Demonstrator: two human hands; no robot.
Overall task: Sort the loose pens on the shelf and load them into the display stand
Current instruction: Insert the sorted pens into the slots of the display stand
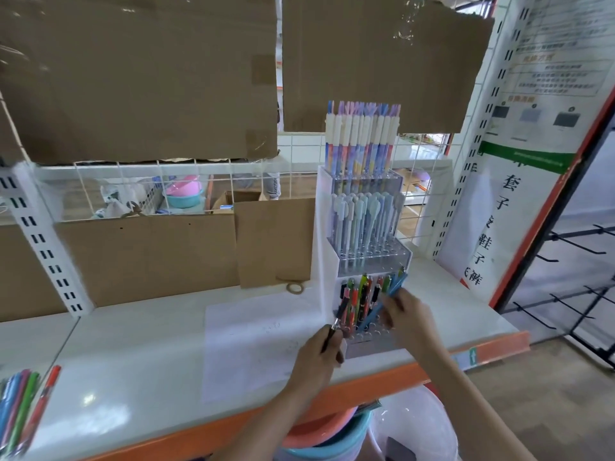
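Observation:
A clear three-tier acrylic display stand [324,234] stands on the white shelf [143,361]. Pastel pens fill its top two tiers; mixed coloured pens stand in the lowest tier [362,301]. My left hand [321,356] grips a black pen [339,316] whose upper end leans toward the lowest tier's left side. My right hand [404,316] holds a blue pen [386,301], slanted over the same tier. Several loose pens [23,407] lie at the shelf's far left.
A white paper sheet [259,344] lies on the shelf left of the stand, with a tape ring [295,287] behind it. Cardboard panels [146,257] cover the wire back. Plastic basins [332,437] sit below the orange shelf edge. A hook rack [572,311] stands right.

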